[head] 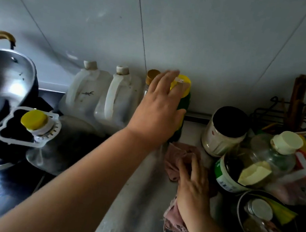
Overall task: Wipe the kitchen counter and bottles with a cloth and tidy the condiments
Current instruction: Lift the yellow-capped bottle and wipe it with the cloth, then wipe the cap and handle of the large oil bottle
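Reaching toward 12 o'clock, the left hand [159, 107] is laid over the green bottle [186, 102] that stands at the back of the bench [138, 200], close against the wall. The grip there is wide: the fingers are spread and nearly straight across the yellow cap [184, 84], the thumb is stretched across the front of the body, and nothing is clamped yet as far as can be seen (the fingertips are blurred, so take that loosely).

The right hand [193, 186] is pressed flat on the pink cloth [176, 153], fingers straight, with the cloth bunched under the palm and trailing out past the wrist.

The bit that matters is that the bottle is upright, long axis vertical, and sits at 12 o'clock from the cloth, just beyond its far edge. The left hand is clearly the nearer one, being right on it, while the right is kept back at the bottle's 6 o'clock.

So probably the bottle gets closed on from above and lifted or tipped, so the cloth can be pushed up under or round it. It's hemmed in a bit: a gold-capped bottle [152, 76] is tucked at its 9 o'clock, and a black-lidded jar [225, 128] is at 3 to 4 o'clock.
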Motion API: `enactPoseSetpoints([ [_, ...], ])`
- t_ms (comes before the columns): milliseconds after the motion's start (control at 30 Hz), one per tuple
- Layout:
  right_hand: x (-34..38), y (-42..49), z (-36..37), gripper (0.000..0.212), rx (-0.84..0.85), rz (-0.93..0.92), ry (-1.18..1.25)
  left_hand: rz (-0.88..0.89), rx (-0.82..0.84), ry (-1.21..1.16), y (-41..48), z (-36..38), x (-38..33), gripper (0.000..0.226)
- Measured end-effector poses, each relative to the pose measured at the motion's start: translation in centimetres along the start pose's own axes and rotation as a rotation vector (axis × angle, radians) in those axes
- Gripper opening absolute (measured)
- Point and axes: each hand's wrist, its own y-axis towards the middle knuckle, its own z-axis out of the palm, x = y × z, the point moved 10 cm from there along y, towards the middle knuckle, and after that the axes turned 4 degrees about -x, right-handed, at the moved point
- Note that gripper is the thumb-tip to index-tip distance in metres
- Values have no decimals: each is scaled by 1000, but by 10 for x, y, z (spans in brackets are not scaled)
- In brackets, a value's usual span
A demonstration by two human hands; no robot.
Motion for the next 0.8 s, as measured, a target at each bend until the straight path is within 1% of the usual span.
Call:
enactPoseSetpoints([
  [33,3,-1,2,71,-12,-47,-5,-12,-26,-36,-16,-8,3,47],
  [100,5,-3,12,73,3,-85,-17,-74,-23,-81,-53,-21,15,39],
  [167,13,-10,17,61,2,-107,-1,-115,-38,-84,-87,-39,28,35],
  [233,29,-19,21,50,-8,-137,15,-120,-104,-78,-111,-68,38,30],
  [367,81,-46,36,52,29,-254,43,-123,-370,-45,-151,-151,51,21],
  [433,102,-56,41,52,41,-289,38,-135,-511,-34,-171,-185,59,24],
  [467,110,-58,42,56,36,-291,41,-166,-569,-29,-180,-197,69,30],
  [500,112,-59,42,60,33,-281,44,-238,-607,-33,-186,-204,80,39],
  [533,113,-59,41,61,19,-261,46,-361,-625,-54,-191,-206,97,50],
  [567,113,-59,39,58,5,-239,47,-516,-614,-97,-197,-204,115,61],
  [600,113,-59,37,56,-13,-215,47,-679,-583,-166,-202,-199,134,66],
  [633,112,-60,38,56,-23,-189,45,-808,-541,-249,-207,-189,150,64],
  [700,112,-62,40,62,-43,-149,32,-964,-465,-499,-210,-169,169,49],
  [767,112,-63,44,69,-40,-120,13,-1035,-453,-766,-208,-156,176,37],
  [800,111,-62,45,71,-38,-111,6,-1053,-460,-827,-206,-154,178,26],
])
